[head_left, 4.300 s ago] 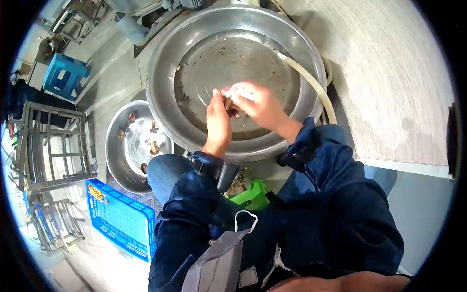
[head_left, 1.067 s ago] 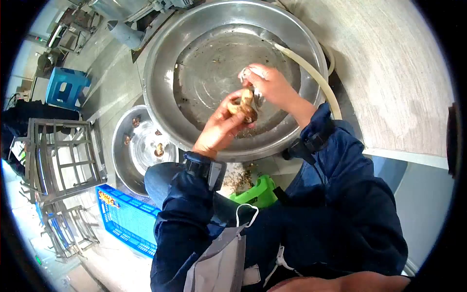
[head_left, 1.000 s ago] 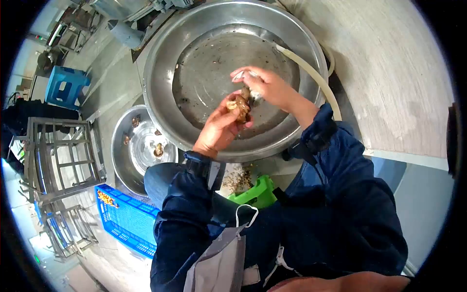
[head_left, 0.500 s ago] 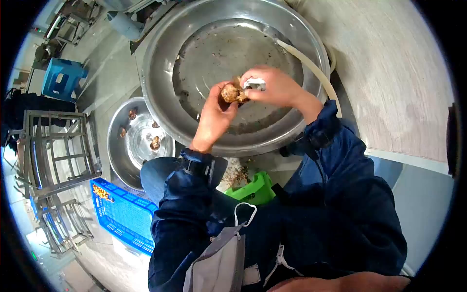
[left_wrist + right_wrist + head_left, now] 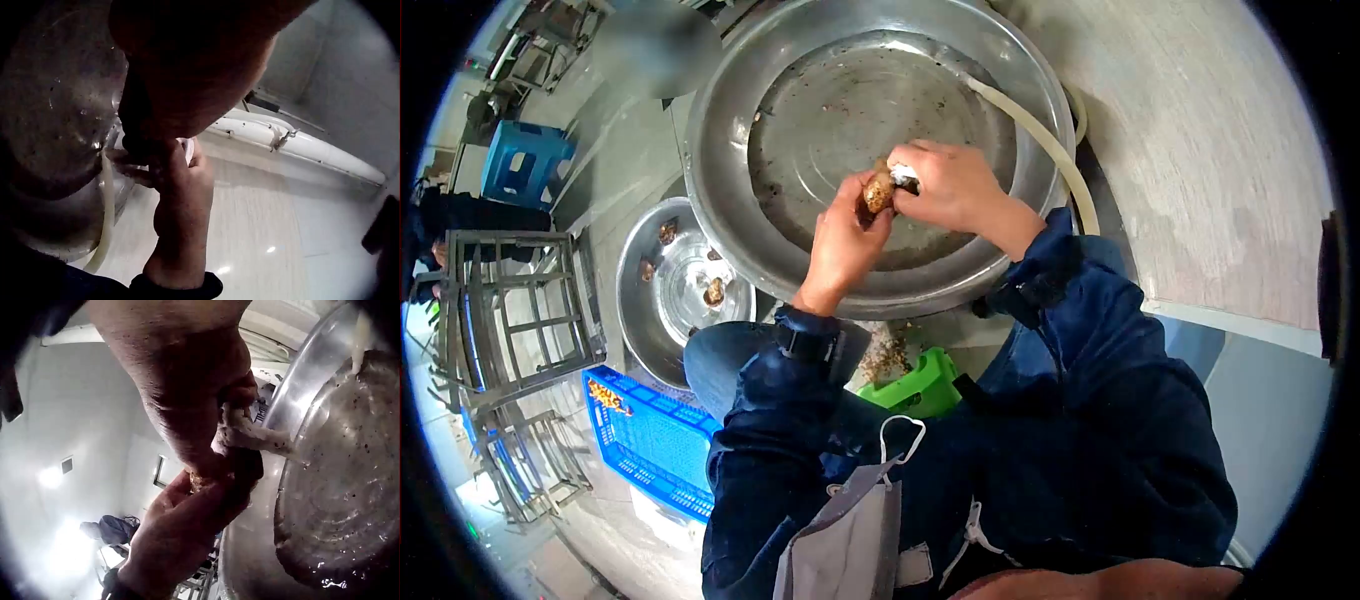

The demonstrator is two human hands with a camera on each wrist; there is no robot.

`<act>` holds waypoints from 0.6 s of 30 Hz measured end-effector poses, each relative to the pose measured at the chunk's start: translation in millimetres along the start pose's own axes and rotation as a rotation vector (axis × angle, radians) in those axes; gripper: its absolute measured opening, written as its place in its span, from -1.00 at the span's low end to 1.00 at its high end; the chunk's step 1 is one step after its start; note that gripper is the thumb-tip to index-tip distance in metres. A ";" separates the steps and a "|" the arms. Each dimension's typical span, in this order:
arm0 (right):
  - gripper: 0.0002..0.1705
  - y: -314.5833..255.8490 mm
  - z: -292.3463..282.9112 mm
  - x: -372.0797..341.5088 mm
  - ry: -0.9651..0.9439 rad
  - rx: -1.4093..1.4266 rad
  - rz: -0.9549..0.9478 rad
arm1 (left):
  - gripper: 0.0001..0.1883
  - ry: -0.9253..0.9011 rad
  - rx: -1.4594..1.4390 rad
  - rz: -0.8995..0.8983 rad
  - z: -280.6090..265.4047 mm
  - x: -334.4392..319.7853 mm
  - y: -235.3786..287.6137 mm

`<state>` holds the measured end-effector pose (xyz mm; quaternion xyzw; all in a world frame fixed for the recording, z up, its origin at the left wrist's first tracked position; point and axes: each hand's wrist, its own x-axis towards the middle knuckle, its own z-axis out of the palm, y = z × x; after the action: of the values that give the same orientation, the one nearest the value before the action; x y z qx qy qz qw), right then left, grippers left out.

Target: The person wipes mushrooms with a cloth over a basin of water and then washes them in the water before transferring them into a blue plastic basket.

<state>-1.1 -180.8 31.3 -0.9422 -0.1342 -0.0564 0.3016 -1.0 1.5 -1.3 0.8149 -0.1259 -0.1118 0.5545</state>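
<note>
A glossy brown mushroom (image 5: 878, 193) is gripped between the fingers and thumb of my left hand (image 5: 840, 245), above the big steel basin (image 5: 728, 215). Beside it, my right hand (image 5: 962, 190) pinches a bunched white cloth (image 5: 903, 175) right against the mushroom. In the right wrist view a wet end of the cloth (image 5: 272, 439) sticks out past the fingers toward the water. That view shows only a small brown bit of the mushroom (image 5: 197, 482); the hands cover the rest. The left wrist view is dark, and my left hand (image 5: 187, 69) blocks the mushroom there.
A pale hose (image 5: 1040, 150) hangs over the basin's right rim. At left stand a smaller steel basin (image 5: 640, 335) with several mushrooms, a blue crate (image 5: 650, 440) and metal racks (image 5: 515, 300). A green stool (image 5: 920, 385) is below, with debris (image 5: 883, 355) on the floor.
The mushroom has turned in my left hand, its pale stem shown earlier now mostly covered. My right hand with the cloth has come down from above onto it.
</note>
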 end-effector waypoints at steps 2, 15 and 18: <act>-0.72 2.7 -0.9 2.3 -0.021 0.042 0.074 | -0.57 -0.032 -0.101 0.000 -0.4 -0.1 3.0; -0.71 0.2 -7.8 8.4 -0.031 0.058 0.141 | -0.59 -0.036 -0.190 0.011 -4.2 4.6 -1.3; -0.70 -0.9 -1.2 5.9 0.016 -0.016 0.049 | -0.62 0.024 -0.028 0.002 -1.1 2.7 -0.2</act>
<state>4.2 -179.5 33.9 -0.9471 -0.1081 -0.0576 0.2965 1.9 1.6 -1.2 0.8084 -0.1185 -0.1034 0.5673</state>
